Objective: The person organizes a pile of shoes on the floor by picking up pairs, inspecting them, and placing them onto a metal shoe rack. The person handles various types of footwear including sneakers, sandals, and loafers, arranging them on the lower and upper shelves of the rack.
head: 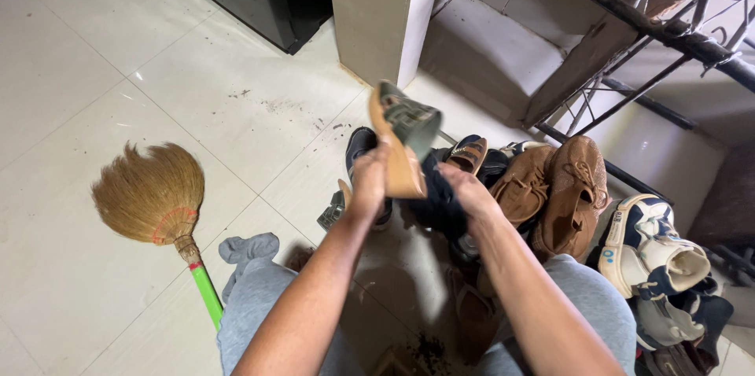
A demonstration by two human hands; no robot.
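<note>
Sandal [401,140] upright at frame centre, sole exposed | left hand [368,183] clasps heel | right hand [465,187] grip unclear | broom [153,199] lower left

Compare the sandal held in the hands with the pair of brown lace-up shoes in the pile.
The sandal is lifted off the floor, gripped by the left hand and right hand; the brown lace-up shoes rest in the pile by the stairs. The sandal is open, with a tan sole and a greenish strap; the lace-up shoes are closed and brown all over. The sandal is a single piece; the lace-up shoes sit side by side. Both are footwear in tan-brown tones.
</note>
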